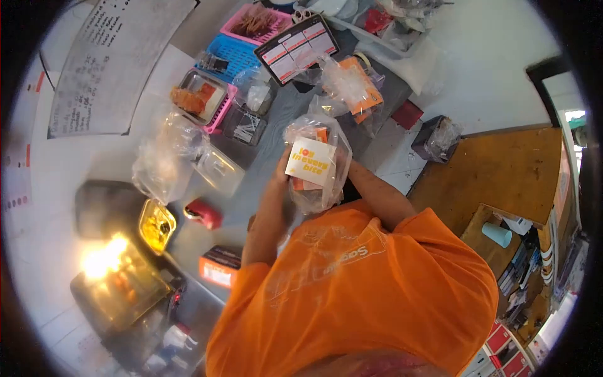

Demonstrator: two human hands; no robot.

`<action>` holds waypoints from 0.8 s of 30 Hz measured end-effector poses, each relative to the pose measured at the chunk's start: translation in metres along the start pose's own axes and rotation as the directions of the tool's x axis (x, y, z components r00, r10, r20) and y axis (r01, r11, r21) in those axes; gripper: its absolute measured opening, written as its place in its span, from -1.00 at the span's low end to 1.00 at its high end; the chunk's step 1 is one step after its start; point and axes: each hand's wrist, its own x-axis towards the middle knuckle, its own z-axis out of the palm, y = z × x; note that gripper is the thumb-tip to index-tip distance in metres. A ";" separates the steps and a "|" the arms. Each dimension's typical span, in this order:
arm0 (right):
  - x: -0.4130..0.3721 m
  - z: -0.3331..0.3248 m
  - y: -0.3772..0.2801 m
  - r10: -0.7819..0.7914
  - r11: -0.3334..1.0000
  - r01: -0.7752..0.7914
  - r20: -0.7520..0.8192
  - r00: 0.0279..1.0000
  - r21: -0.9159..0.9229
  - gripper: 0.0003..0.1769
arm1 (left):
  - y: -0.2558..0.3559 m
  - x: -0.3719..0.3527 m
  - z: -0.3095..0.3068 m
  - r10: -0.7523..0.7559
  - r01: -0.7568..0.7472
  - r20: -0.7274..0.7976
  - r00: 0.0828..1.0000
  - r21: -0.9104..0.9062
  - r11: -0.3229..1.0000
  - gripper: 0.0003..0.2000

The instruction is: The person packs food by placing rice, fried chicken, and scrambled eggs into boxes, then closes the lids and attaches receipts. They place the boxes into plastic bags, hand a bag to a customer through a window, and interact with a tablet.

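A clear plastic bag [341, 139] is held upright in front of my orange shirt, between both hands. Inside or against it are orange packaging [304, 185] and a white card [310, 161] printed "joy in every bite". My left hand [286, 164] grips the bag's left side; its fingers are mostly behind the plastic. On the opposite side my right hand [343, 162] is closed on the same bag, largely covered by it. Just beyond lies another plastic-wrapped orange pack [357, 85] on the grey table [276, 151].
A tablet [297, 49] stands at the back beside blue [232, 56] and pink baskets [276, 22]. To the left are clear containers [220, 169], a yellow-filled tray [157, 226], a red object [203, 213], an orange-and-black box [220, 266] and a brightly lit glass case [119, 283].
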 end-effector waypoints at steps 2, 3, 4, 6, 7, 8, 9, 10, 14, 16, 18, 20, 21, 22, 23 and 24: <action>0.010 -0.007 -0.005 -0.185 0.821 0.010 -0.248 0.951 -0.571 -0.33 | 0.002 -0.008 0.006 -0.002 0.008 -0.205 0.979 0.030 1.000 -0.45; 0.013 -0.010 -0.007 -0.323 0.616 -0.052 -0.312 0.894 -0.786 -0.34 | 0.002 -0.017 0.020 0.092 -0.086 -0.417 0.904 0.034 0.996 -0.60; 0.014 -0.021 -0.010 -0.414 0.656 -0.025 -0.387 0.824 -0.755 -0.49 | 0.015 -0.034 0.031 0.087 -0.082 -0.417 0.905 0.031 0.996 -0.60; -0.009 -0.035 -0.030 -0.390 0.869 0.098 -0.550 0.738 -0.485 -0.64 | 0.038 -0.065 0.047 0.513 -0.066 -0.328 0.793 0.792 0.607 -0.67; -0.039 -0.027 -0.058 -0.264 0.964 0.178 -0.605 0.751 -0.199 -0.64 | 0.045 -0.083 0.050 0.511 -0.066 -0.329 0.794 0.789 0.611 -0.67; -0.055 -0.027 -0.073 -0.270 0.962 0.178 -0.603 0.751 -0.209 -0.64 | 0.052 -0.098 0.050 0.562 -0.153 -0.299 0.771 0.770 0.619 -0.70; -0.069 -0.027 -0.085 -0.478 0.876 0.351 -0.504 0.719 -0.331 -0.69 | 0.058 -0.111 0.051 0.610 -0.235 -0.279 0.741 0.745 0.625 -0.72; -0.086 -0.022 -0.093 -0.655 0.751 0.507 -0.380 0.654 -0.423 -0.73 | 0.065 -0.124 0.054 0.605 -0.229 -0.292 0.741 0.737 0.636 -0.72; -0.141 0.048 -0.127 -0.749 0.179 0.616 0.300 0.591 -0.767 -0.76 | 0.092 -0.167 0.073 0.603 -0.102 -0.245 0.759 0.871 0.481 -0.77; -0.165 0.090 -0.127 -0.565 0.091 0.639 0.489 0.665 -0.764 -0.77 | 0.109 -0.181 0.086 0.587 -0.034 -0.243 0.772 0.907 0.419 -0.78; -0.176 0.114 -0.105 -0.442 0.160 0.633 0.518 0.732 -0.758 -0.73 | 0.123 -0.191 0.094 0.549 0.139 -0.347 0.760 0.913 0.384 -0.71; -0.169 0.116 -0.067 -0.324 0.117 0.517 0.460 0.827 -0.848 -0.60 | 0.130 -0.179 0.093 0.917 -0.116 0.081 0.391 0.993 -0.039 -0.58; -0.170 0.110 -0.060 -0.043 0.110 0.303 0.300 0.953 -0.947 -0.48 | 0.136 -0.172 0.098 0.906 -0.217 0.119 0.405 0.976 -0.031 -0.50; -0.173 0.115 -0.068 -0.038 0.107 0.301 0.298 0.954 -0.948 -0.48 | 0.145 -0.164 0.107 0.896 -0.314 0.156 0.415 0.949 -0.019 -0.41; -0.178 0.124 -0.086 0.144 -0.036 0.238 0.230 0.962 -0.971 -0.48 | 0.151 -0.151 0.115 0.888 -0.357 0.266 0.376 0.926 -0.126 -0.50; -0.181 0.130 -0.096 0.308 -0.187 0.194 0.130 0.942 -0.963 -0.47 | 0.159 -0.136 0.120 0.866 -0.395 0.373 0.332 0.889 -0.232 -0.58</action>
